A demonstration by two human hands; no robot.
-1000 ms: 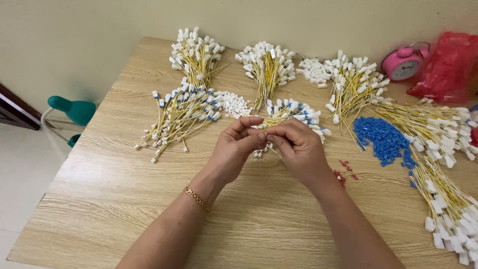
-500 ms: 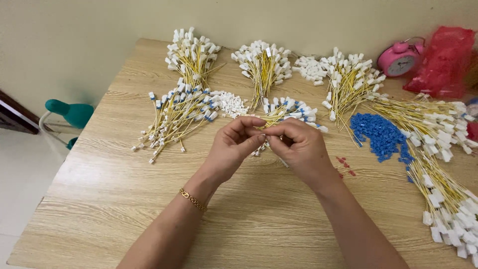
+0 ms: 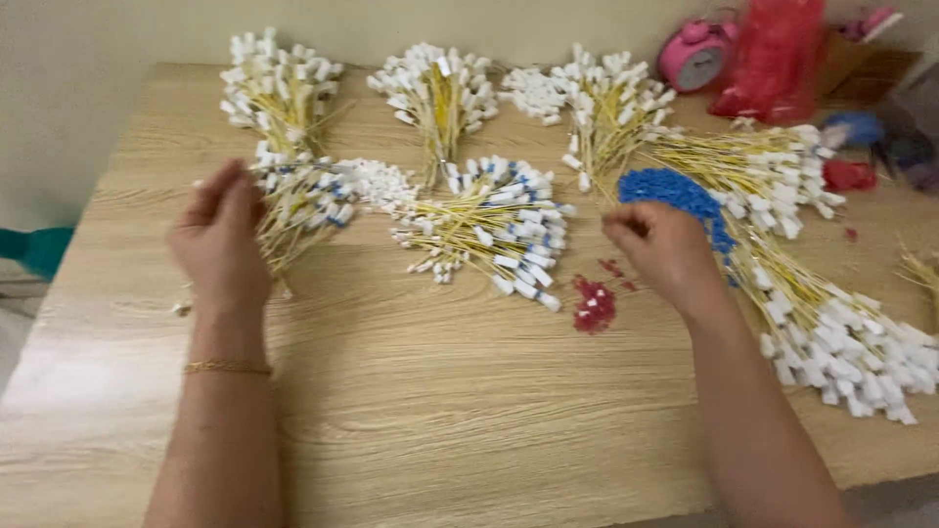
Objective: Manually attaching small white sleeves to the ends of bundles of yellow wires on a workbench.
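Note:
My left hand (image 3: 221, 242) lies at the left, its spread fingers on a bundle of yellow wires with white and blue plugs (image 3: 303, 200). Nothing shows in its grasp. My right hand (image 3: 661, 250) is at the right, back up and fingers curled down, at the near edge of a pile of small blue pieces (image 3: 675, 194). Its fingertips are hidden and the picture is blurred. Between the hands a second wire bundle with white and blue plugs (image 3: 494, 230) rests on the wooden table (image 3: 440, 411). A small heap of red pieces (image 3: 593, 305) lies just left of my right wrist.
More yellow wire bundles with white plugs lie along the back (image 3: 277, 86), (image 3: 438, 93), (image 3: 611, 103) and down the right side (image 3: 831, 323). A loose pile of white plugs (image 3: 380, 181) sits behind the left bundle. A pink alarm clock (image 3: 696, 57) and a red bag (image 3: 773, 59) stand at the back right.
Both hands, held together over the middle bundle working a wire, have parted: the left went to the left bundle, the right to the blue pile. The camera has shifted right and closer.

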